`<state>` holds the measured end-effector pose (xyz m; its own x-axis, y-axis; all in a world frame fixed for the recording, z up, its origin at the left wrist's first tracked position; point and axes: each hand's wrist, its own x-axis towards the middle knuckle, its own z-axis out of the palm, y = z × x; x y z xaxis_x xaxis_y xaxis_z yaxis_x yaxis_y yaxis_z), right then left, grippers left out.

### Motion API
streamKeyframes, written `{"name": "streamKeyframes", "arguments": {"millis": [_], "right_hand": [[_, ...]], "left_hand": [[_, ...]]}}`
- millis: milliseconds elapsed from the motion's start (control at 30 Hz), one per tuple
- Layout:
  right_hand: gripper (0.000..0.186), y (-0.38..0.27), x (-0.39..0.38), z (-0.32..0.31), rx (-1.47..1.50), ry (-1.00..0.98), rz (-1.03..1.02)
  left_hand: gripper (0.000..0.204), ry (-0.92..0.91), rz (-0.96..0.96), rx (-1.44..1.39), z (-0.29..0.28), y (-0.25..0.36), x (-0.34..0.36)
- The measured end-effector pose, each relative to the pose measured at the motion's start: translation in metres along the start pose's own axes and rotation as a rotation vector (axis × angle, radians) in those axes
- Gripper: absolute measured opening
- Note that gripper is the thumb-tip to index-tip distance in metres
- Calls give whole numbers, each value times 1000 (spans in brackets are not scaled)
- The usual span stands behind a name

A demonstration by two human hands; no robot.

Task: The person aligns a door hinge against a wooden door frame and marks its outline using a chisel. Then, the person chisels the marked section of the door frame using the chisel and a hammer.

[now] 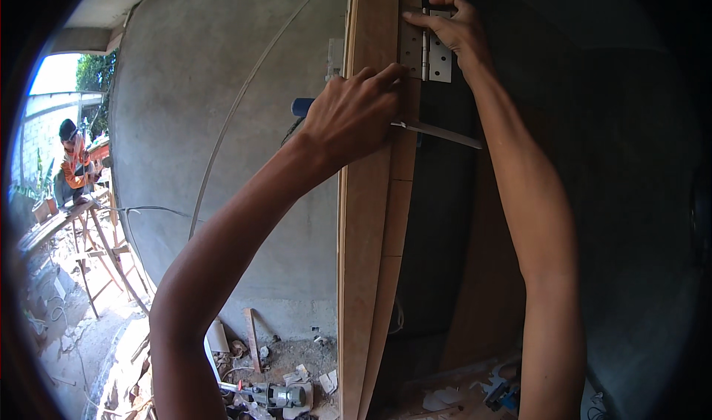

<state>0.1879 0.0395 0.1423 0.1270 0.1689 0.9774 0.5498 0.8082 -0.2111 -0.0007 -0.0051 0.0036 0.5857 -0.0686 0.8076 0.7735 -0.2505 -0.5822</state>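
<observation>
A silver hinge [440, 58] with screw holes is on the edge of an upright wooden door frame [371, 220]. My right hand [452, 31] grips the hinge at its top, thumb and fingers closed on it. My left hand [352, 116] is closed around a tool with a blue handle [301, 107], just below the hinge and over the wood. The tool's long, thin metal blade [441, 132] sticks out to the right. Pencil-like lines cross the wood lower down.
Behind the frame is a grey plastered wall [222, 64] with a hanging cable. A power tool [289, 395] lies among debris at the floor. At far left, outside, a person [74, 160] works at a wooden trestle [96, 249]. A dark room lies to the right.
</observation>
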Motion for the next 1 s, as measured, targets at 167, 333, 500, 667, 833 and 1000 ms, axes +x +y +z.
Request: {"name": "streamKeyframes", "arguments": {"millis": [167, 333, 500, 667, 833, 1000], "right_hand": [[82, -5, 0, -8, 3, -102, 79], [83, 1, -2, -3, -31, -70, 26], [76, 7, -6, 5, 62, -80, 33], [66, 14, 0, 11, -64, -25, -113], [58, 49, -13, -39, 286, 171, -33], [48, 78, -147, -91, 505, 181, 197]], "left_hand": [[22, -26, -57, 40, 0, 10, 0], [24, 56, -24, -63, 3, 9, -9], [33, 94, 11, -52, 7, 4, -8], [33, -27, -50, -117, -5, -1, -16], [13, -29, -277, -365, -32, 40, -84], [26, -144, -729, -1030, -55, 115, -168]]}}
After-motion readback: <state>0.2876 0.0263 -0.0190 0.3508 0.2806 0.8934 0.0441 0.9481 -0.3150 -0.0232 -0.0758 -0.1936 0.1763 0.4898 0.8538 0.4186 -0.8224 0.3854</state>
